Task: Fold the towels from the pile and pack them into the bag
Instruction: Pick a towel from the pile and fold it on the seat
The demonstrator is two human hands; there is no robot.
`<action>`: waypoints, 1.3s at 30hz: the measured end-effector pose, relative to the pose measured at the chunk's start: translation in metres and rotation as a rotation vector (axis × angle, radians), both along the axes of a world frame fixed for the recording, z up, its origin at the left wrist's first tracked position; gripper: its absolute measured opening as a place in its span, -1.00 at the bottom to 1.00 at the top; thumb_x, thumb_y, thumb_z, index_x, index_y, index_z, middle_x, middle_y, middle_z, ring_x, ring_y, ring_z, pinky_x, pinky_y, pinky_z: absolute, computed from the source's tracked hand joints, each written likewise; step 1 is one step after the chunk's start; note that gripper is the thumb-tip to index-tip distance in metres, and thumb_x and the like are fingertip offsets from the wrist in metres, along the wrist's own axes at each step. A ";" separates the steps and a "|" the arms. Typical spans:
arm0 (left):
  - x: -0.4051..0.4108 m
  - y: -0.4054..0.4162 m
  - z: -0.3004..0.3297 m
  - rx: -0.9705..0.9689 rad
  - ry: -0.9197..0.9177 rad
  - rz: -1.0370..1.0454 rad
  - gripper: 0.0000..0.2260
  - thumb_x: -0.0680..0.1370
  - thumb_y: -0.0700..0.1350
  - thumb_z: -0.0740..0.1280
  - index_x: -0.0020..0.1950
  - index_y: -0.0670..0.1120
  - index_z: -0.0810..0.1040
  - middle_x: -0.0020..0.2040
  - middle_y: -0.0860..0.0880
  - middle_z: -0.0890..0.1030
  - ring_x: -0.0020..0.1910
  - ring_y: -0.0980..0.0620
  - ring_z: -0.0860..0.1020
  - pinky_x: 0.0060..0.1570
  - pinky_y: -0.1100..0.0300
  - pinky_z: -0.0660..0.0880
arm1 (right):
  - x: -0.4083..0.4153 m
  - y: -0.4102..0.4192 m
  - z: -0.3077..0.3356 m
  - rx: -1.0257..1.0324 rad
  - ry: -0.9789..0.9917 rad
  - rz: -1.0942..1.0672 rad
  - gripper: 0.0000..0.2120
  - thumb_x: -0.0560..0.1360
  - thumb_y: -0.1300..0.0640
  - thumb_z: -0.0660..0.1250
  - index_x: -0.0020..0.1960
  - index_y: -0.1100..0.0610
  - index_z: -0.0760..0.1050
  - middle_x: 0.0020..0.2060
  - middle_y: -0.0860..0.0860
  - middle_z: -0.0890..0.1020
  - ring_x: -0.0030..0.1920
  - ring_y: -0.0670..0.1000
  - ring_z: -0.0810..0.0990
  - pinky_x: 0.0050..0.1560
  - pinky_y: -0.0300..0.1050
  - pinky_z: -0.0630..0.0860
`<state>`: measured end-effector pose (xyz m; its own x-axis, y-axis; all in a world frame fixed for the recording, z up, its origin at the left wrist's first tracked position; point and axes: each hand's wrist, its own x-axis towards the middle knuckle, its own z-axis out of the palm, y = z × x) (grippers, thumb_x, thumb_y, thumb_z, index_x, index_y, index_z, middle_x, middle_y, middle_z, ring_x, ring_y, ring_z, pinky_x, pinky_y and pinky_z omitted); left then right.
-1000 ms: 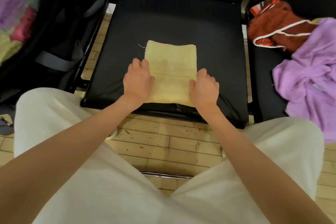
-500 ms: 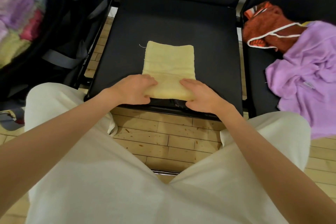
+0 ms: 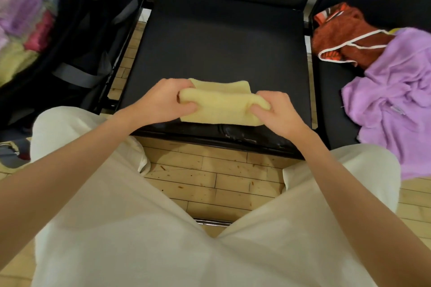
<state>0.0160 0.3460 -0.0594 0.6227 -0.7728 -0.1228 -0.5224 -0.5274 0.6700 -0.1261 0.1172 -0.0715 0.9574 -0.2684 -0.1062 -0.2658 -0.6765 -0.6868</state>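
Right now my left hand (image 3: 163, 102) and my right hand (image 3: 276, 112) each pinch an end of the yellow towel (image 3: 219, 107), thumbs on the near face and fingers curled over the fold, so both hands are closed on cloth and neither is free. It sits at centre frame, near the front edge of the black chair seat (image 3: 217, 42), doubled over into a short thick bundle whose lower part rests on the seat. I judge it light, soft and limp: it will sag in the middle if I lift by the ends alone, and the layers could slide apart, though the terry nap gives decent grip and nothing in it can break. The safest hold, I think, is across the folded edge with fingers beneath and thumbs on top, squeezing all layers together. At the upper left of the frame the black bag (image 3: 70, 37) stands open with folded towels (image 3: 21, 30) blurred inside. At the right edge, on the neighbouring seat, the pile waits: a purple towel (image 3: 396, 100) touching a rust-coloured towel (image 3: 342, 30) with white trim, both crumpled and equally floppy.
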 end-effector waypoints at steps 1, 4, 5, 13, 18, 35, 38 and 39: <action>0.001 -0.001 0.002 -0.056 0.051 0.057 -0.86 0.48 -0.15 0.38 0.01 -0.03 0.53 -0.14 0.09 0.57 -0.16 0.17 0.55 -0.27 0.33 0.48 | 0.002 0.000 0.001 0.056 -0.056 -0.045 -0.88 0.49 0.18 0.27 -0.20 0.18 0.49 -0.32 0.03 0.52 -0.27 0.03 0.50 -0.28 -0.08 0.40; 0.006 -0.011 -0.002 -0.191 0.199 0.255 -0.78 0.51 -0.18 0.37 0.13 -0.07 0.47 -0.04 0.06 0.57 -0.06 0.18 0.56 -0.18 0.29 0.52 | 0.016 -0.001 -0.006 0.174 -0.131 -0.241 -0.94 0.51 0.16 0.31 -0.03 0.10 0.45 -0.17 -0.07 0.51 -0.10 -0.05 0.51 -0.19 -0.21 0.43; 0.008 -0.016 -0.006 -0.213 0.250 0.341 -0.74 0.52 -0.17 0.36 0.18 -0.08 0.44 -0.01 0.03 0.57 -0.04 0.15 0.56 -0.15 0.22 0.55 | 0.023 -0.001 -0.011 0.219 -0.128 -0.303 -0.85 0.51 0.14 0.32 0.05 0.10 0.42 -0.09 -0.07 0.51 -0.03 -0.05 0.51 -0.13 -0.21 0.47; 0.010 -0.034 -0.047 -0.008 0.335 0.562 -0.40 0.54 -0.06 0.35 0.51 -0.10 0.18 0.21 -0.04 0.46 0.18 -0.02 0.45 0.09 0.11 0.45 | 0.050 0.007 -0.044 0.131 0.178 -0.386 -0.40 0.54 0.06 0.28 0.46 0.23 0.11 0.23 0.10 0.47 0.19 0.07 0.48 0.07 -0.10 0.43; 0.008 -0.035 -0.056 0.134 0.230 0.575 -0.50 0.50 0.00 0.41 0.34 -0.19 0.38 0.22 -0.12 0.50 0.21 -0.09 0.47 0.08 0.10 0.45 | 0.048 0.019 -0.050 -0.082 0.222 -0.439 -0.46 0.50 -0.02 0.33 0.29 0.31 0.29 0.20 0.18 0.40 0.14 0.15 0.48 -0.07 -0.11 0.37; -0.037 -0.009 -0.024 0.024 0.237 0.723 -0.76 0.50 -0.05 0.35 0.04 -0.16 0.42 -0.12 -0.03 0.47 -0.10 -0.03 0.48 -0.22 0.12 0.39 | 0.033 0.059 -0.008 -0.201 0.356 -0.348 -0.59 0.52 -0.02 0.25 0.26 0.23 0.41 0.19 0.15 0.48 0.24 0.19 0.39 0.19 -0.01 0.35; -0.022 0.018 -0.006 -0.065 0.200 0.801 -0.70 0.54 -0.06 0.30 0.17 -0.19 0.36 -0.04 -0.05 0.45 -0.08 -0.02 0.44 -0.18 0.11 0.39 | 0.053 0.081 0.011 -0.040 0.216 -0.299 -0.66 0.51 0.00 0.26 0.17 0.21 0.48 0.05 0.11 0.56 0.12 0.16 0.51 0.13 0.03 0.45; -0.011 0.035 0.004 -0.092 0.165 0.815 -0.69 0.54 -0.06 0.30 0.18 -0.19 0.34 -0.03 -0.06 0.45 -0.06 -0.03 0.45 -0.15 0.10 0.40 | 0.067 0.095 0.019 0.088 0.152 -0.304 -0.68 0.51 0.05 0.28 0.16 0.24 0.47 0.03 0.10 0.55 0.08 0.12 0.53 0.09 0.03 0.50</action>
